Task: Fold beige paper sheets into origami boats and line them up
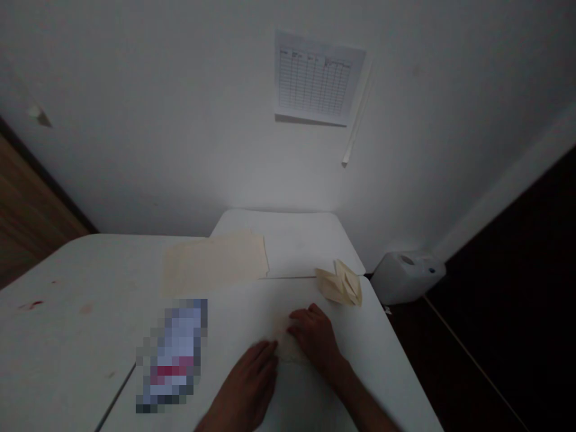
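Head view shows both bare hands over a white, round-cornered tabletop [382, 360], at its near part, right of the middle. Between them, flat on the surface, lies a small pale cream sheet of thin paper [290, 351], its outline faint in the dim light. The left hand [252, 378] has bent fingers, their tips at the sheet's left edge; the right hand [317, 336] curls its fingers over the far right part. Whether either hand pinches the paper, I cannot tell. Just beyond the right hand stands a folded cream paper piece [339, 285] with raised flaps. Farther left lies a larger flat cream paper sheet [216, 261]; nearer, left of the left hand, is a pixelated bluish-white object with a red band [175, 342].
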A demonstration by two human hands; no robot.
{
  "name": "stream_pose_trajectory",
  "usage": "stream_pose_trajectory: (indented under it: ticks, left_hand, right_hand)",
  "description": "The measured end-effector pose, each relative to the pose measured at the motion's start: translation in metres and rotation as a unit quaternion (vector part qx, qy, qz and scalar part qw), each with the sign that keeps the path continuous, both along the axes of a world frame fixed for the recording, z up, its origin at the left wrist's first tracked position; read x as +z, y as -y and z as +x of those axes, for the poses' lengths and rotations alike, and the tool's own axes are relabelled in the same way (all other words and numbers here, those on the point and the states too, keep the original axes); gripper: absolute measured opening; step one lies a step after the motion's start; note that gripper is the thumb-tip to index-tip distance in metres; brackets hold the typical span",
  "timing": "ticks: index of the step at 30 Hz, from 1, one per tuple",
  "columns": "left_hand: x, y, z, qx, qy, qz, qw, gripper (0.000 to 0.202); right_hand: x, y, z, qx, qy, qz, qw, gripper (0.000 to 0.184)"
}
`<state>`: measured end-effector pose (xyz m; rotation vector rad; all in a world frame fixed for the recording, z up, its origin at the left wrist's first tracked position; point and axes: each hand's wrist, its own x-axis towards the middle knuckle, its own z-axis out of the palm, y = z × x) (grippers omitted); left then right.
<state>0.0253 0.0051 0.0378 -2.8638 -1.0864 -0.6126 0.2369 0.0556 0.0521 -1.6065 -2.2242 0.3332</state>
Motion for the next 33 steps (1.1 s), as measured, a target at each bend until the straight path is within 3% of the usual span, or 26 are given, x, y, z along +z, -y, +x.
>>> stream_pose_trajectory:
  ticks: [5, 10, 13, 18, 23, 33]
  left_hand:
    - [0.008, -0.006, 0.011, -0.019, 0.032, -0.058, 0.998, 0.031]
    - [-0.004, -0.028, 0.02, 0.082, 0.058, 0.001, 0.995, 0.027]
    - [-0.009, -0.031, 0.019, 0.11, 0.028, 0.011, 0.993, 0.027]
    - [-0.005, -0.022, 0.012, 0.119, -0.005, -0.023, 0.993, 0.042]
    - [-0.006, -0.021, 0.007, 0.114, 0.0, -0.038, 0.993, 0.051]
    - [-0.001, -0.021, 0.004, 0.12, 0.012, -0.087, 0.989, 0.056]
  right_hand:
    - [-0.011, 0.002, -0.003, 0.041, -0.034, 0.012, 0.999, 0.02]
    - [-0.018, 0.007, -0.004, 0.052, -0.078, 0.074, 0.993, 0.022]
    - [-0.013, 0.011, -0.005, 0.052, -0.035, 0.07, 0.996, 0.025]
    - [0.006, 0.014, -0.01, 0.055, 0.098, 0.017, 0.994, 0.044]
    - [0.017, 0.014, -0.014, 0.068, 0.139, -0.005, 0.988, 0.058]
    - [0.014, 0.023, -0.015, 0.002, 0.147, -0.022, 0.989, 0.051]
